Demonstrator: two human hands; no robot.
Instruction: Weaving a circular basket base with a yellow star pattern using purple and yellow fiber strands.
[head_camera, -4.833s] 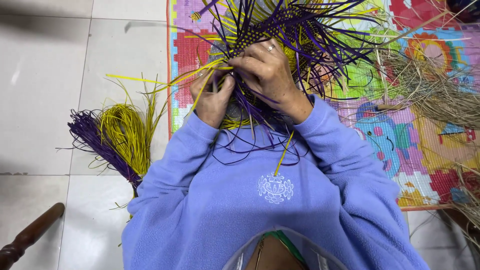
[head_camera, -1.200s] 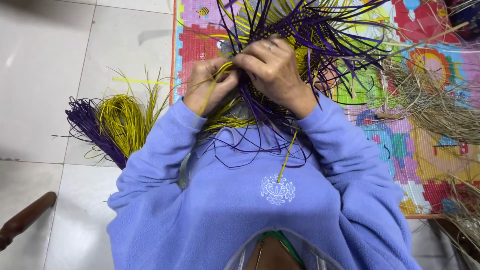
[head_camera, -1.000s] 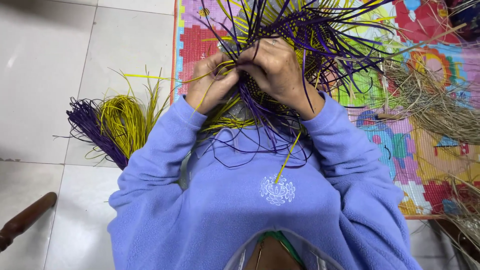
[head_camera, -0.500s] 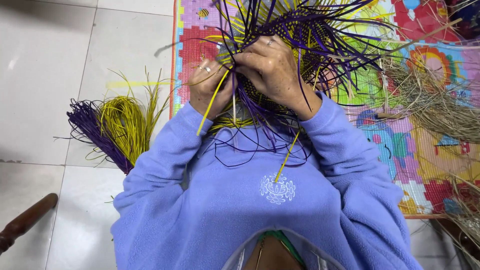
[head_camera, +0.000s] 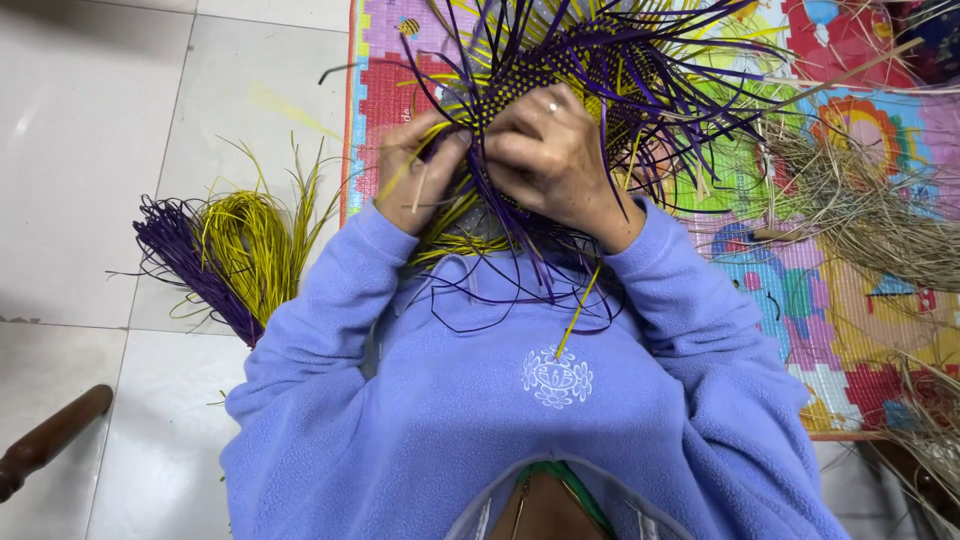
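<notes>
Change: weaving (head_camera: 590, 75) tipped nearer the chest than half a second ago, woven purple-and-yellow patch now facing up; left hand (head_camera: 415, 170) shifted down along a yellow strand.
Meaning: likely a fresh strip being worked into the edge, weave far from closed.
Left hand: below-left of the weaving, fingers pinched on strands.
Right hand (head_camera: 550, 155): over the weaving's near edge, fingers curled tight on purple strips.
Spare bundle (head_camera: 225, 250): purple and yellow, well left of the weaving, on floor tiles (head_camera: 90, 150).
Mat (head_camera: 860, 330): colourful, beneath the weaving.

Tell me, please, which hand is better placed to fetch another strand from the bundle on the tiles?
Probably left: the left hand is on the side of the purple and yellow strand bundle; the right hand grips the weaving.
</notes>
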